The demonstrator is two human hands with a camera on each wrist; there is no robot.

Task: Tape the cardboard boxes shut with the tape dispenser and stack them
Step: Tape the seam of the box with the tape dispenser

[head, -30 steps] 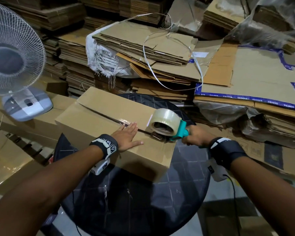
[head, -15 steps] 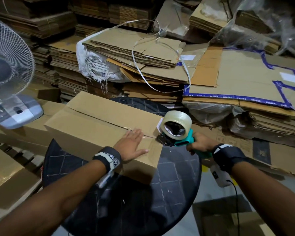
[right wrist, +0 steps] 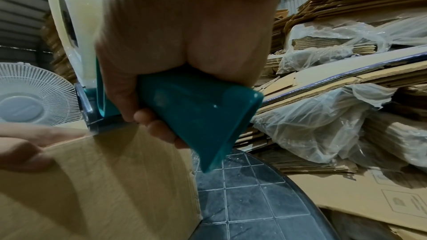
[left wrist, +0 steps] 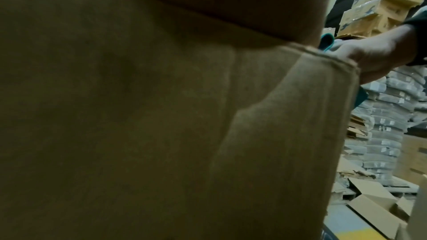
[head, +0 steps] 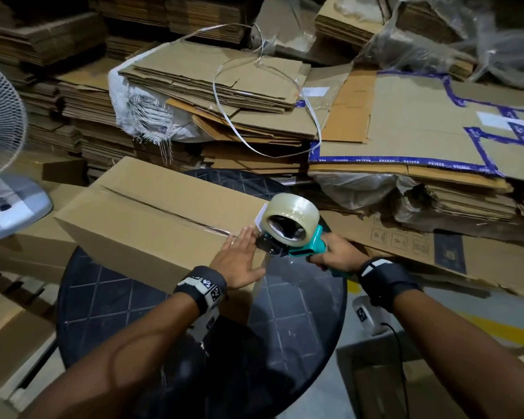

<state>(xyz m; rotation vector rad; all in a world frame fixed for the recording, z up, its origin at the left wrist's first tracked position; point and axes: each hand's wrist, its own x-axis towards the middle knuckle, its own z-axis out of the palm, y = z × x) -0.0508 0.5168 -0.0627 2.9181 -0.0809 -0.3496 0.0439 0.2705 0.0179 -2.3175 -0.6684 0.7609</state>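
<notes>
Brown cardboard box (head: 152, 225) lies on the round black table (head: 300, 313). Your left hand (head: 239, 261) lies flat on its near end, so the flaps stay down. Your right hand (head: 333, 255) grips the teal tape dispenser (head: 291, 234) at that corner to pull tape over the edge.
</notes>
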